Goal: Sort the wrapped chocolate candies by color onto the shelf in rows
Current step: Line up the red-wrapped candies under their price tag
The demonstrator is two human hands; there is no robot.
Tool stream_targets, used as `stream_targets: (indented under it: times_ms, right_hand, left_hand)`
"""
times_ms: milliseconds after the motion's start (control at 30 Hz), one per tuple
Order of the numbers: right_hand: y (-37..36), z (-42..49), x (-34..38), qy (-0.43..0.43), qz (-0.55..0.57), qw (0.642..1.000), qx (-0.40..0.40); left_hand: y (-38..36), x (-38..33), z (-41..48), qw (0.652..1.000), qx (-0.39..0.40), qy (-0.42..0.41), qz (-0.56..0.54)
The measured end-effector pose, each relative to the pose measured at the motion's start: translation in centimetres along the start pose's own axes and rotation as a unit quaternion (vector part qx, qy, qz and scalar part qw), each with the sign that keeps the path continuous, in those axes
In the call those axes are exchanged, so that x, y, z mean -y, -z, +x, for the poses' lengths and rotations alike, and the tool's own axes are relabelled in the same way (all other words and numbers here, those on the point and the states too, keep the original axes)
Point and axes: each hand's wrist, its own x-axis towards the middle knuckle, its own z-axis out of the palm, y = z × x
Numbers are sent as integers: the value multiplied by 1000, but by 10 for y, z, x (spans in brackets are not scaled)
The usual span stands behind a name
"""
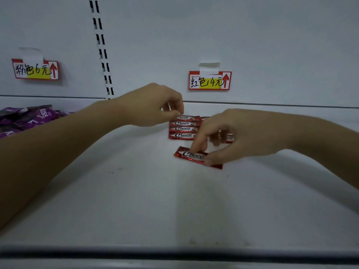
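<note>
Head view: right hand (223, 136) pinching loose red Choco candy (194, 156) between thumb and index finger. Candy lying askew on white shelf (136, 191), at 6 o'clock from row of red Choco candies (183, 129).

Left hand (155, 105) hovering at row's 11 o'clock corner, fingers curled; grip on wrapper unclear.

Red price tag (209, 80) hanging at 12 o'clock; purple Kiss candies (25, 117) lying at 9 o'clock.

Risk: tilted candy, sliding in, likely nudging row crooked; glossy wrapper possibly slipping from light pinch.
</note>
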Motion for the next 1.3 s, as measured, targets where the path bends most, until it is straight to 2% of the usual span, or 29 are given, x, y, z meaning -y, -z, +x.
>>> stream_targets:
  times_ms: [133, 367, 467, 600, 733, 833, 1133, 1300]
  right_hand:
    - [-2, 2, -11, -1, -33, 997, -70]
    - [-14, 10, -20, 20, -32, 992, -117]
    - [-10, 11, -18, 17, 2, 992, -128]
    - [23, 1, -34, -30, 38, 982, -181]
    - [32, -7, -54, -110, 17, 989, -101]
    - [28, -5, -56, -117, 25, 991, -58]
    - [22, 0, -57, -72, 16, 996, -59]
    - [23, 0, -57, -64, 16, 994, -82]
  left_hand:
    - [0, 1, -1, 999, 34, 1, 5]
    - [0, 3, 0, 999, 38, -1, 17]
    - [3, 1, -1, 999, 41, -17, -20]
    - [6, -5, -5, 988, 97, -48, -113]
    - [2, -13, -6, 976, 144, -88, -136]
    - [-4, -16, -8, 978, 134, -100, -128]
    - [-7, -12, -10, 985, 123, -65, -105]
    - [-2, -14, -5, 980, 145, -76, -116]
